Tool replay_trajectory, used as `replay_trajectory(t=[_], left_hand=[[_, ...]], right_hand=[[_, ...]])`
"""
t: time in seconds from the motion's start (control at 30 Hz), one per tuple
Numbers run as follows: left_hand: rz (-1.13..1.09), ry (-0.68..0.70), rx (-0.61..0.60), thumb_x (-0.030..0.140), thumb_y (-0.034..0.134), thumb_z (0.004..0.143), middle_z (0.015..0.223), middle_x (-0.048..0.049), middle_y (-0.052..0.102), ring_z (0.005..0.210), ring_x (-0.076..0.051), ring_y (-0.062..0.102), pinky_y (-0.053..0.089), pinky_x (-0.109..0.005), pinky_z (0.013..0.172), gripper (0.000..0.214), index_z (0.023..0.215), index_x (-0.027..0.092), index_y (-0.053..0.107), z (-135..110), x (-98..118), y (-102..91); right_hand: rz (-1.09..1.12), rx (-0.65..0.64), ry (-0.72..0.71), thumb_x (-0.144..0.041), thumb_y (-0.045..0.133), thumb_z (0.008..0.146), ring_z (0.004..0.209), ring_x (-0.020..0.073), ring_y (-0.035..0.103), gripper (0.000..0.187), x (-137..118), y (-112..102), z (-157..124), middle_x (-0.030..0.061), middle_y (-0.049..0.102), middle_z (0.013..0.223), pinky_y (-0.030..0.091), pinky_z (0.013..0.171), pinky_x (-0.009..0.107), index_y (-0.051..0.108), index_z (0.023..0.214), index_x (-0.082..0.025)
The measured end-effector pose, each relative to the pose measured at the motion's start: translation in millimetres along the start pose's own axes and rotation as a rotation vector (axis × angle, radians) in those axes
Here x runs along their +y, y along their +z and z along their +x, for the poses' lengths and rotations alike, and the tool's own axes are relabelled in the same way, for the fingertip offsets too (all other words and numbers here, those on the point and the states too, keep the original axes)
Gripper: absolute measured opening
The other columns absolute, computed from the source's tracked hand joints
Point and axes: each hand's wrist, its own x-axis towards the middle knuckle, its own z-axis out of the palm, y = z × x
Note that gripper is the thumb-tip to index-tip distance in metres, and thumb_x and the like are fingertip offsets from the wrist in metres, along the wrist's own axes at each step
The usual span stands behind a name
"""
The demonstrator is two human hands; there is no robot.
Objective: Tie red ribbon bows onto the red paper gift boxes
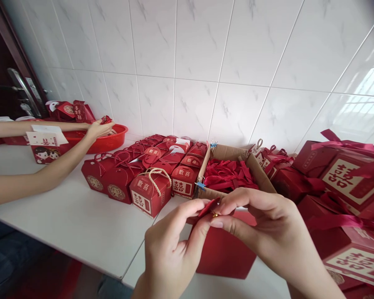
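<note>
A red gift box [227, 251] stands on the table right before me, partly hidden behind my hands. My left hand [177, 241] is closed, pinching a thin red piece [209, 206] above the box; whether this is ribbon or a box flap I cannot tell. My right hand [262, 220] meets it there, thumb and forefinger pinched on a tiny gold-coloured fitting [215, 215]. The fingertips of both hands almost touch. Just beyond them, a cardboard carton [264, 172] holds a heap of dark red ribbons [230, 173].
Rows of red candy boxes [151, 193] with cord handles stand left of the carton. Ribboned red boxes [345, 178] are stacked at right. Far left, another person's hands [98, 129] work over a red basin [112, 141]. A tiled wall [196, 104] backs the table.
</note>
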Motion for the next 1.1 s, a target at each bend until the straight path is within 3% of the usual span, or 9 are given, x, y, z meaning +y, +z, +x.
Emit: replay_trajectory(t=[0.23, 0.4, 0.53, 0.8, 1.1], left_hand=[[0.029, 0.137, -0.032, 0.009, 0.067, 0.081, 0.093, 0.0019, 0.075, 0.073, -0.007, 0.070, 0.054, -0.010, 0.075, 0.027, 0.105, 0.021, 0.060, 6.3, 0.9, -0.2], [-0.101, 0.108, -0.120, 0.005, 0.064, 0.081, 0.102, -0.0012, 0.074, 0.084, -0.008, 0.070, 0.054, -0.011, 0.080, 0.038, 0.115, 0.020, 0.059, 5.1, 2.1, -0.1], [-0.201, 0.060, -0.141, 0.000, 0.057, 0.081, 0.117, -0.0045, 0.069, 0.098, -0.014, 0.069, 0.056, -0.017, 0.084, 0.051, 0.127, 0.022, 0.054, -0.2, 1.9, 0.0], [-0.152, 0.026, -0.066, 0.002, 0.059, 0.080, 0.105, -0.0034, 0.073, 0.083, -0.016, 0.073, 0.060, -0.021, 0.075, 0.045, 0.119, 0.025, 0.060, 1.2, 4.6, 1.1], [-0.160, -0.058, -0.083, 0.005, 0.057, 0.083, 0.110, -0.0042, 0.072, 0.087, -0.017, 0.072, 0.060, -0.022, 0.077, 0.040, 0.116, 0.026, 0.061, -3.3, 8.3, 2.5]], right_hand=[[0.050, -0.013, 0.077, -0.013, 0.076, 0.072, 0.068, 0.0097, 0.067, 0.011, -2.3, -2.9, -0.5, -0.0023, 0.072, 0.072, 0.055, 0.064, 0.015, 0.068, 0.074, -0.021], [0.058, -0.048, 0.103, -0.014, 0.075, 0.074, 0.071, 0.0110, 0.068, 0.010, -3.0, -8.1, 0.0, -0.0015, 0.073, 0.075, 0.056, 0.066, 0.017, 0.068, 0.075, -0.021], [0.041, -0.077, 0.048, -0.012, 0.073, 0.076, 0.073, 0.0122, 0.068, 0.011, -3.2, -14.7, -1.0, -0.0016, 0.072, 0.077, 0.057, 0.070, 0.021, 0.067, 0.077, -0.021], [-0.051, -0.153, -0.180, -0.001, 0.062, 0.081, 0.075, 0.0149, 0.067, 0.022, -4.1, -16.9, 1.3, 0.0016, 0.072, 0.079, 0.056, 0.070, 0.028, 0.069, 0.087, -0.021], [-0.091, -0.127, -0.209, -0.001, 0.062, 0.082, 0.074, 0.0140, 0.065, 0.023, -3.3, -12.8, 1.2, 0.0010, 0.071, 0.078, 0.055, 0.069, 0.027, 0.068, 0.089, -0.022]])
